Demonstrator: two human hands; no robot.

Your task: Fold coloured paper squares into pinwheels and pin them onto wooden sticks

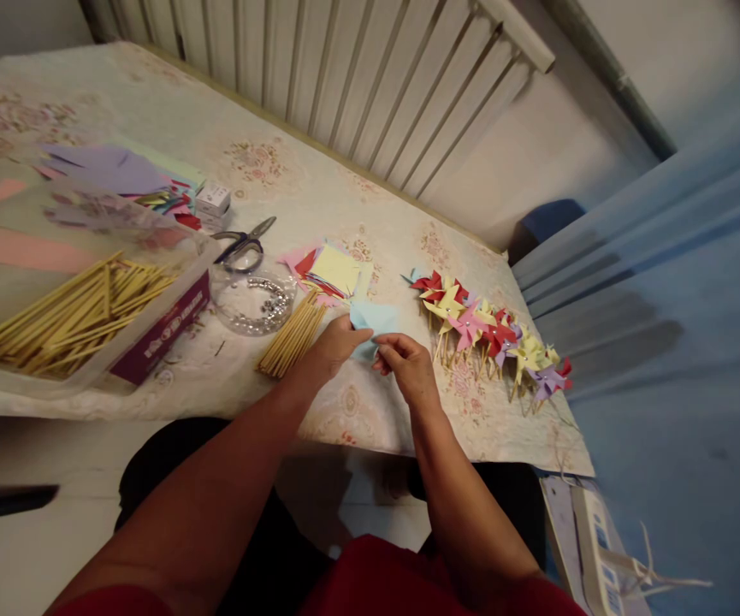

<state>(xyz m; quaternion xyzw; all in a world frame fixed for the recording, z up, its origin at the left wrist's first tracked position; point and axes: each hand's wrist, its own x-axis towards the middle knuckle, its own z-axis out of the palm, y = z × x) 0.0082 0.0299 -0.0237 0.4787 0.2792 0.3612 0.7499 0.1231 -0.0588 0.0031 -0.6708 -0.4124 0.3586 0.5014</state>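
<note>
Left hand (337, 342) and right hand (408, 364) both pinch, seemingly folding, the light-blue paper square (375, 321)

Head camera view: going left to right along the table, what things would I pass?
Tray of wooden sticks → scissors → loose bundle of sticks → light blue paper held by left hand and right hand → row of paper pinwheels.

dim warm light, soft focus, dark warped corners
</note>
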